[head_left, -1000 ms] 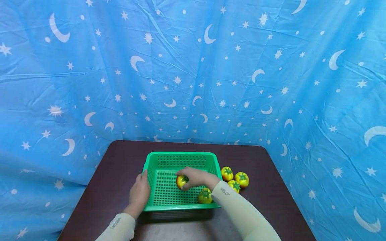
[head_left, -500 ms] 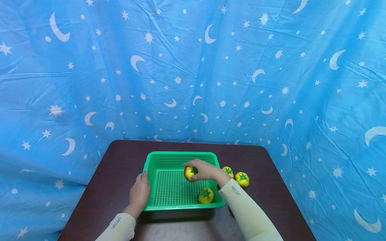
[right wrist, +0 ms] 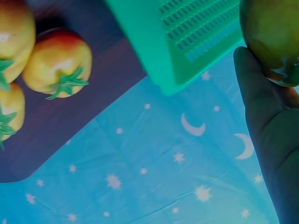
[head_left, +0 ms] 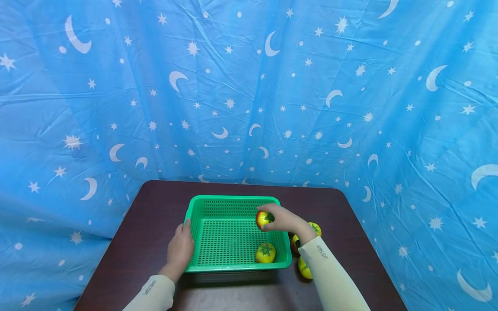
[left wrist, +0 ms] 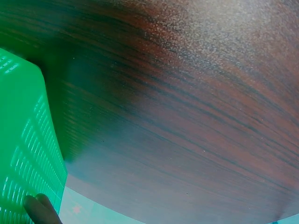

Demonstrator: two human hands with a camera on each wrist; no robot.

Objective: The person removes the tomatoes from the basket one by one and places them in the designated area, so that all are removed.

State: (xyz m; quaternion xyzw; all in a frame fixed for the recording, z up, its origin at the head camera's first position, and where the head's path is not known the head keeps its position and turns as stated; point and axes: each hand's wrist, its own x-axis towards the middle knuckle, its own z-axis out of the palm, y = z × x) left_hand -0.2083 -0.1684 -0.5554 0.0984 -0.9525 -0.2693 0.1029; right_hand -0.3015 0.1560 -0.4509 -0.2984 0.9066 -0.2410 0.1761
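A green plastic basket (head_left: 233, 268) with slotted walls sits on the table. My left hand (head_left: 180, 248) grips its left rim, thumb over the top; in the left wrist view its fingertips (left wrist: 39, 209) lie against the basket's outer wall (left wrist: 21, 107). Over the right part of the basket, my right hand (head_left: 287, 221) holds a yellow-red tomato (head_left: 263, 220) between thumb and fingers. That held tomato (right wrist: 273, 37) fills the upper right corner of the right wrist view. Another tomato (head_left: 266, 253) lies inside, in the basket's near right corner.
Three more tomatoes lie on the dark table (head_left: 350, 259) right of the basket, one of them (head_left: 304, 268) partly behind the right sleeve (head_left: 330, 270). The right wrist view shows them close together, green-leaved tomato (right wrist: 58, 60) included. A blue star-and-moon curtain (head_left: 241, 108) surrounds the table.
My right hand has moved right with the tomato, from mid-basket to above the right side. The right sleeve now covers different tomatoes on the table. My left hand and the basket stay put.
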